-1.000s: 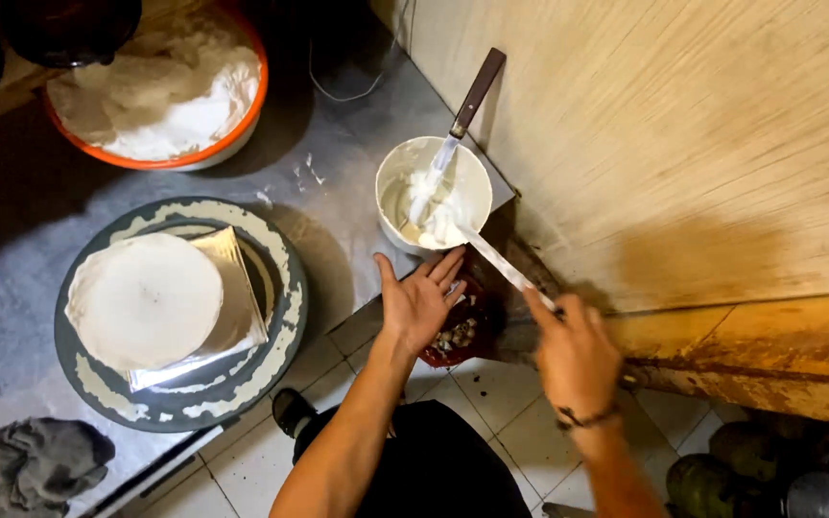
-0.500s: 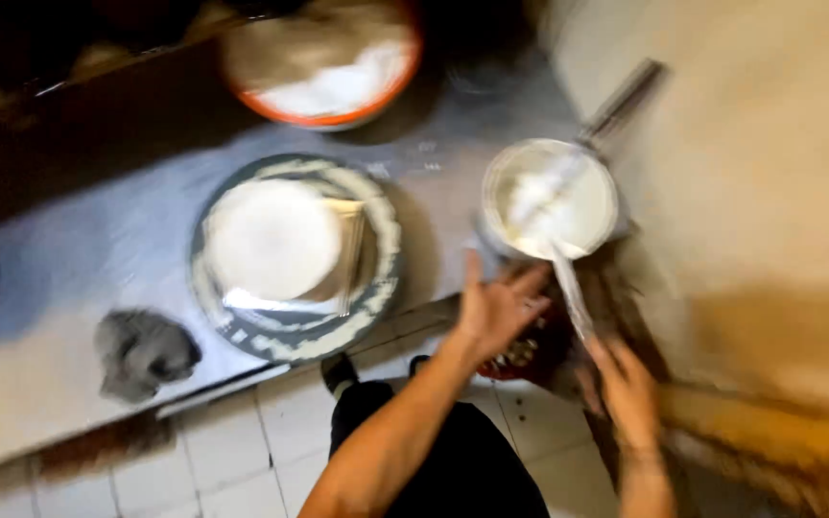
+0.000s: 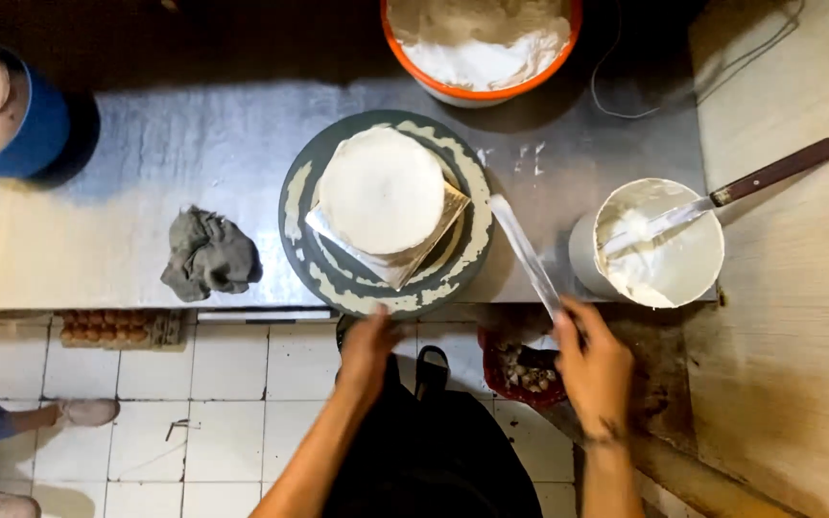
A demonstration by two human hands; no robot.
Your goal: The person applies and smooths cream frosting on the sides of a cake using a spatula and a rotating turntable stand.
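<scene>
Grey rag, blue tub, egg tray.

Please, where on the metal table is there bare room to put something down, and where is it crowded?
The widest bare patch of the metal table lies between the blue tub and the turntable, above the grey rag. A smaller patch lies between the orange bowl and the white bucket. It is crowded around the right hand with its spatula.

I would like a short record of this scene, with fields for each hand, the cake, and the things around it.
left hand: at the near rim of the turntable
right hand: grips a long spatula, blade toward the cake
cake: round, white, on a gold board
white bucket: holds cream and a brown-handled spatula
others: grey cloth, orange-rimmed bowl, blue tub
</scene>
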